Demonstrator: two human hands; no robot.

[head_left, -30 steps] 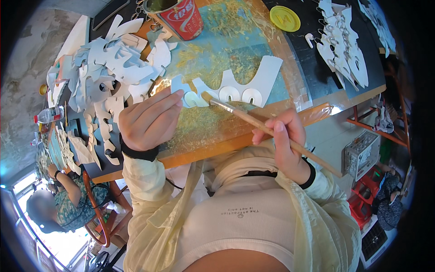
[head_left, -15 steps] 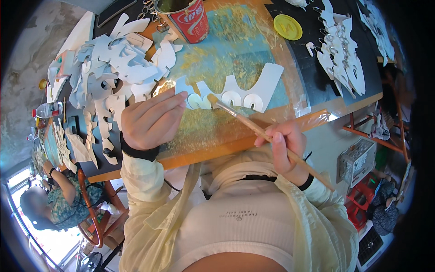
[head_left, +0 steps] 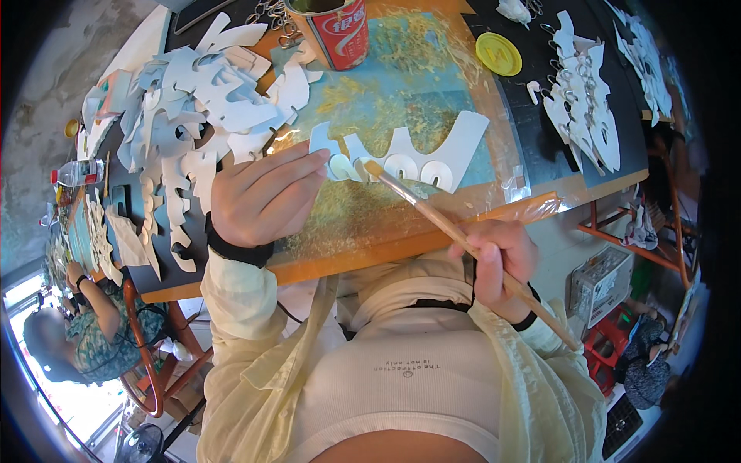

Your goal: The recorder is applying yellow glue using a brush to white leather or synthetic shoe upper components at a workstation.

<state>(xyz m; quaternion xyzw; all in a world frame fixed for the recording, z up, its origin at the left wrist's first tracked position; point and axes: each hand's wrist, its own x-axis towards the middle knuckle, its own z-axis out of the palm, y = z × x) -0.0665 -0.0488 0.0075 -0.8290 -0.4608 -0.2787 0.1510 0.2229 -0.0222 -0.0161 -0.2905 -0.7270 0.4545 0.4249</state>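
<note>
My left hand (head_left: 258, 197) pinches the left end of a white cut-out piece (head_left: 461, 147), its thumb hidden behind the fingers. The piece has curved notches and several round slotted discs (head_left: 400, 166) along its lower edge. It lies over the glue-stained blue-green mat (head_left: 417, 85). My right hand (head_left: 503, 266) grips a wooden-handled brush (head_left: 436, 217) slantwise, with the handle's tail reaching past the wrist. The brush's bristles touch the piece near its middle-left discs. Behind the piece stands a red can (head_left: 336, 35) with its top uncovered.
A heap of white cut-outs (head_left: 231, 100) covers the table's left part. On the right lie a yellow lid (head_left: 499, 54) and white pieces with metal rings (head_left: 579, 92). A clear bottle (head_left: 79, 173) lies far left. Another person (head_left: 100, 332) sits at the lower left.
The brush tip has shifted slightly right along the piece, and my right hand has moved a little right and down. My left hand keeps its pinch. The whole view has shifted slightly.
</note>
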